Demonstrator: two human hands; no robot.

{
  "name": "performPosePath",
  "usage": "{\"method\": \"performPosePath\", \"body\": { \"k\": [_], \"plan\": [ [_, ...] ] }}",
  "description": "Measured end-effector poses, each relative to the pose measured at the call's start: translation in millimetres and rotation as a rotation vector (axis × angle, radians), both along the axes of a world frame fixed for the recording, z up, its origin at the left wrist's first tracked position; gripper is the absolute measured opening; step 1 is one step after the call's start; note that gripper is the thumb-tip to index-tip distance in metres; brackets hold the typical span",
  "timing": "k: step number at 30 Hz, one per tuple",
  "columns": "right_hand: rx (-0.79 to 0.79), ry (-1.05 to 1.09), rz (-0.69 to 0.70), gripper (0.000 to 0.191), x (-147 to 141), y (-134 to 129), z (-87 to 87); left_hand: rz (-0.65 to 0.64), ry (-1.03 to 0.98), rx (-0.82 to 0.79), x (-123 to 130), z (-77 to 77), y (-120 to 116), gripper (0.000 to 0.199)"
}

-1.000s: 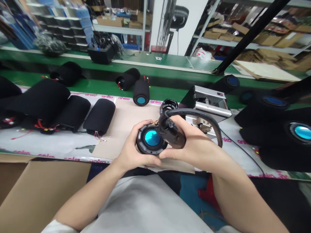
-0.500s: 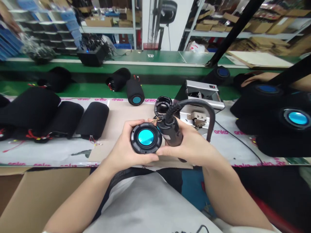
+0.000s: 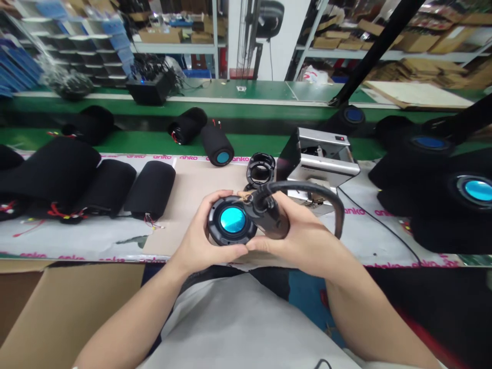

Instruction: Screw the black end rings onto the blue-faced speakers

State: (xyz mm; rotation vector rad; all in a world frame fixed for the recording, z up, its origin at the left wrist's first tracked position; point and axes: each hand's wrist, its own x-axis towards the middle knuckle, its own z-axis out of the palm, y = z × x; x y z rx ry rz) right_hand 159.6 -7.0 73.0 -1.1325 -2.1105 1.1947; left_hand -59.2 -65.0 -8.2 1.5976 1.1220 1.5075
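At counter (image 3: 115, 143): spkr (image 3: 232, 220) in my L hand (image 3: 202, 230), corded tool (image 3: 269, 218) in R hand (image 3: 302, 241), both over cardboard sheet (image 3: 192, 189). Ring frame (image 3: 261, 169) just behind, silver machine (image 3: 323, 164) to its R. Foam tubes (image 3: 150, 189) on L end, more spkrs (image 3: 453, 215) on R end; carton (image 3: 65, 318) off front L corner.

free: tan paper sheet (image 3: 192, 192) beside left hand (image 3: 203, 230) | in the way: black plastic ring (image 3: 261, 170), silver machine (image 3: 323, 164), black foam speaker tube (image 3: 150, 188)
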Motion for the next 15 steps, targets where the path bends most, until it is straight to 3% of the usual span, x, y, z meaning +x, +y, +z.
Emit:
{"method": "performPosePath", "body": {
  "k": [5,8,11,14,15],
  "plan": [
    [-0.022,0.037,-0.029,0.055,-3,-16,-5.1,-0.058,-0.041,0.034,1,-1.8,-4,0.101],
    [-0.063,0.073,-0.042,0.057,4,-10,-3.0,-0.066,-0.052,-0.018,3,-0.1,-4,0.095],
    [-0.082,0.381,-0.271,0.042,24,3,10.1,-0.049,-0.047,-0.025,2,-0.8,-5,0.091],
    [0.099,0.887,-0.594,0.022,49,14,31.6,-0.030,-0.023,-0.006,-1,-4.1,-6,0.091],
    [0.175,0.994,-0.682,0.025,56,16,38.6,-0.011,-0.008,0.005,-1,-5.0,-5,0.089]
  ]
}}
